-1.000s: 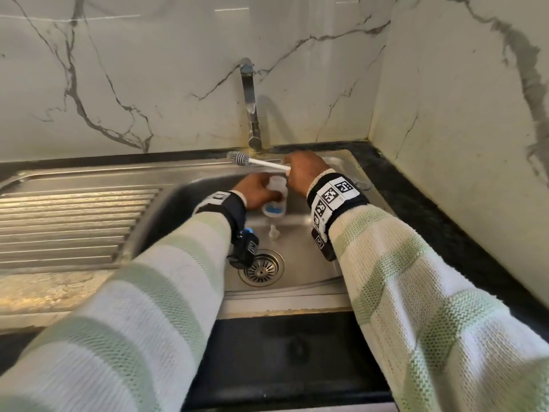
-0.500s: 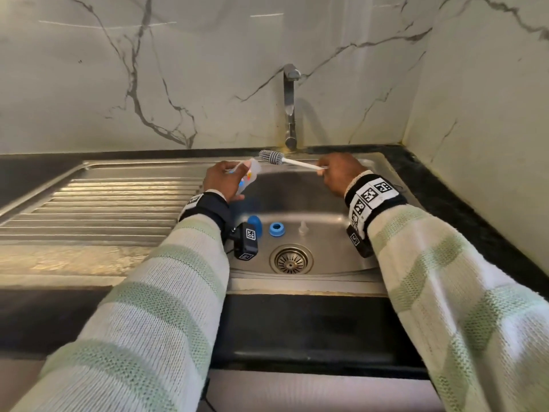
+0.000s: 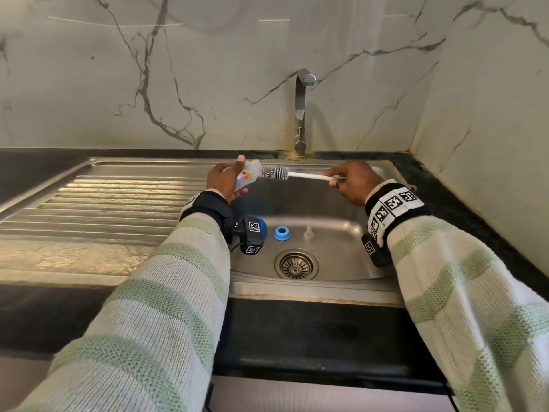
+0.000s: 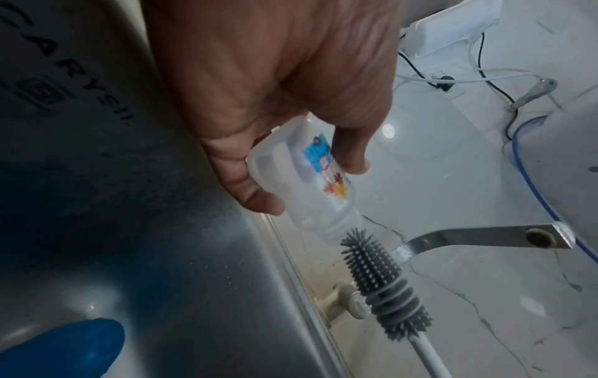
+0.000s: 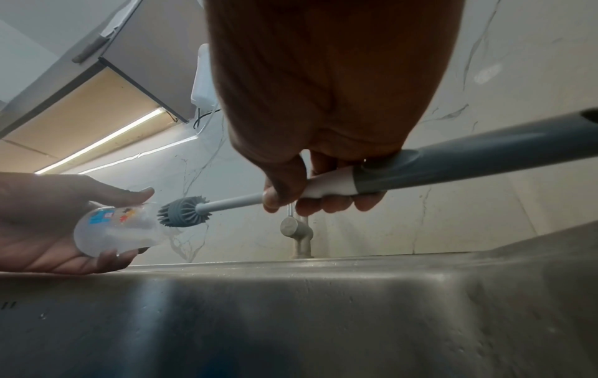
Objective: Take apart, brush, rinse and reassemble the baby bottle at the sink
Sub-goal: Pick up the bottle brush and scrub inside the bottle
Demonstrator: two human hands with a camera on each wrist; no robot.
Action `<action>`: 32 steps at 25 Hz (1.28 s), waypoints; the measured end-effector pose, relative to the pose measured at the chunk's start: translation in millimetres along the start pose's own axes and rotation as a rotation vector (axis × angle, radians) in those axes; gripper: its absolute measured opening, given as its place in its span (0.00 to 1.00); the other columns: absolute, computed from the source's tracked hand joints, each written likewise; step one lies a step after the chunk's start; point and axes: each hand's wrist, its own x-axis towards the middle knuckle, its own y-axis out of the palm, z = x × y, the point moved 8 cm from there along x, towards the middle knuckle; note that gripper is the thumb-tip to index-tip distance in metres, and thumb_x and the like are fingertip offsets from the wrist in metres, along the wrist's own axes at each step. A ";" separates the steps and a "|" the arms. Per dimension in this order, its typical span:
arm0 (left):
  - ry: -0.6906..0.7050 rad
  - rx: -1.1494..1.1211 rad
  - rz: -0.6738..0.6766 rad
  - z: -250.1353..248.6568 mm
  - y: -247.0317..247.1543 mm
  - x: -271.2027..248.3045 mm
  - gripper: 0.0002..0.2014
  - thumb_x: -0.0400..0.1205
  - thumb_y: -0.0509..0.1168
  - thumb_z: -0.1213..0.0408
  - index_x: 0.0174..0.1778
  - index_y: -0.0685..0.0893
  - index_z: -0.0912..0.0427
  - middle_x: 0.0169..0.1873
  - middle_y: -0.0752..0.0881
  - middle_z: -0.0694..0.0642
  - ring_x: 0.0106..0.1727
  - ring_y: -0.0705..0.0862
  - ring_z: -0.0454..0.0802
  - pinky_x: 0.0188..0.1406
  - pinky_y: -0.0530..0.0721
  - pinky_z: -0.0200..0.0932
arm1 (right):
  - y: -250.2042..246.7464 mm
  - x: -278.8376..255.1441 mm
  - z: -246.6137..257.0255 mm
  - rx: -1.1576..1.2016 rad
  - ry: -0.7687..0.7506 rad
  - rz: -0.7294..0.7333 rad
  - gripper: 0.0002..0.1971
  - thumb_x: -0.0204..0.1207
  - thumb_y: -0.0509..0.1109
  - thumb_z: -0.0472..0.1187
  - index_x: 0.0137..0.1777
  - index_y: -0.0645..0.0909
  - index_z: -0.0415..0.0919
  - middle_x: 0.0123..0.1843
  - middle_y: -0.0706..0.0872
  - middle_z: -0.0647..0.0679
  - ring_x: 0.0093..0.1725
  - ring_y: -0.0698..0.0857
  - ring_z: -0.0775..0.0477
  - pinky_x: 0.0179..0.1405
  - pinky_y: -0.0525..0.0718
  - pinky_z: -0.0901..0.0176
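My left hand (image 3: 224,181) grips the clear baby bottle body (image 3: 248,176) with coloured print, tilted, its open neck pointing right. My right hand (image 3: 352,182) holds the white-and-grey handle of a bottle brush (image 3: 300,174); its grey silicone bristle head (image 4: 375,278) sits just at the bottle's mouth (image 4: 340,227), outside it. In the right wrist view the brush head (image 5: 183,211) meets the bottle (image 5: 116,230) held in the left hand. On the sink floor lie a blue screw ring (image 3: 281,233), a clear teat (image 3: 308,233) and a blue cap (image 3: 263,228), partly hidden by my left wrist camera.
The steel sink basin (image 3: 335,209) has a drain (image 3: 296,264) at its front. A tap (image 3: 301,111) stands behind, no water running. A ribbed drainboard (image 3: 104,209) lies left. Marble walls close the back and right. A black counter edge (image 3: 481,221) runs along the right.
My left hand lifted the bottle from low in the basin up and to the left. The brush head came up to the bottle's mouth. The blue ring, the teat and the cap now show below.
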 end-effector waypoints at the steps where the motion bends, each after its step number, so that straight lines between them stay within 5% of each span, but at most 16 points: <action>1: 0.013 0.001 0.002 -2.0 0.6 0.5 0.13 0.79 0.73 0.50 0.45 0.81 0.55 0.52 0.86 0.60 0.49 0.86 0.58 0.38 0.88 0.49 | -1.7 -0.4 -0.2 0.010 0.002 -0.004 0.15 0.78 0.73 0.37 0.63 0.87 0.46 0.66 0.86 0.43 0.65 0.84 0.43 0.67 0.73 0.61; 4: 0.026 0.030 0.009 -2.4 -0.5 5.0 0.11 0.79 0.73 0.52 0.43 0.82 0.55 0.50 0.86 0.62 0.47 0.86 0.60 0.29 0.84 0.45 | -6.3 -1.1 -4.0 0.007 0.019 -0.042 0.14 0.78 0.72 0.37 0.63 0.87 0.46 0.65 0.87 0.44 0.64 0.84 0.43 0.67 0.75 0.59; 8: 0.038 0.077 0.064 -2.8 5.4 4.5 0.11 0.78 0.74 0.54 0.42 0.83 0.57 0.46 0.86 0.62 0.41 0.86 0.59 0.30 0.83 0.45 | -3.6 -1.5 -3.9 -0.009 0.004 -0.022 0.14 0.77 0.73 0.39 0.62 0.88 0.49 0.65 0.87 0.46 0.64 0.85 0.43 0.69 0.78 0.54; 16: -0.078 0.221 0.321 6.0 33.7 -13.5 0.19 0.81 0.69 0.48 0.53 0.83 0.64 0.40 0.85 0.66 0.31 0.83 0.56 0.24 0.82 0.41 | -2.2 -1.4 13.4 -0.054 -0.102 -0.019 0.15 0.79 0.70 0.37 0.63 0.87 0.52 0.63 0.88 0.48 0.63 0.84 0.44 0.70 0.78 0.51; 21: -0.110 0.430 0.306 6.4 40.4 -23.4 0.25 0.83 0.62 0.40 0.48 0.83 0.63 0.29 0.85 0.63 0.21 0.81 0.51 0.17 0.77 0.36 | 5.7 -5.6 42.6 -0.203 -0.236 0.019 0.18 0.80 0.68 0.35 0.65 0.85 0.54 0.58 0.87 0.49 0.61 0.81 0.46 0.69 0.74 0.47; 24: -0.158 0.282 0.230 6.8 35.1 -19.9 0.22 0.85 0.59 0.43 0.48 0.80 0.62 0.29 0.84 0.62 0.18 0.79 0.51 0.15 0.74 0.34 | 4.0 -7.9 50.0 -0.264 -0.244 -0.001 0.18 0.82 0.65 0.37 0.68 0.83 0.54 0.57 0.84 0.49 0.60 0.78 0.44 0.68 0.71 0.44; 27: -0.254 0.093 0.291 12.8 40.0 -20.3 0.20 0.86 0.55 0.48 0.53 0.80 0.64 0.32 0.82 0.63 0.19 0.77 0.51 0.14 0.73 0.33 | 2.1 -8.0 41.4 -0.145 -0.212 -0.013 0.17 0.82 0.65 0.40 0.68 0.83 0.52 0.59 0.87 0.48 0.61 0.82 0.43 0.68 0.77 0.44; 32: -0.099 0.237 0.263 3.4 38.9 -13.5 0.22 0.83 0.60 0.43 0.54 0.80 0.61 0.36 0.81 0.63 0.16 0.71 0.47 0.14 0.64 0.30 | 16.6 -6.7 50.4 -0.211 -0.129 0.114 0.19 0.80 0.65 0.38 0.70 0.82 0.48 0.62 0.88 0.45 0.59 0.85 0.42 0.65 0.82 0.50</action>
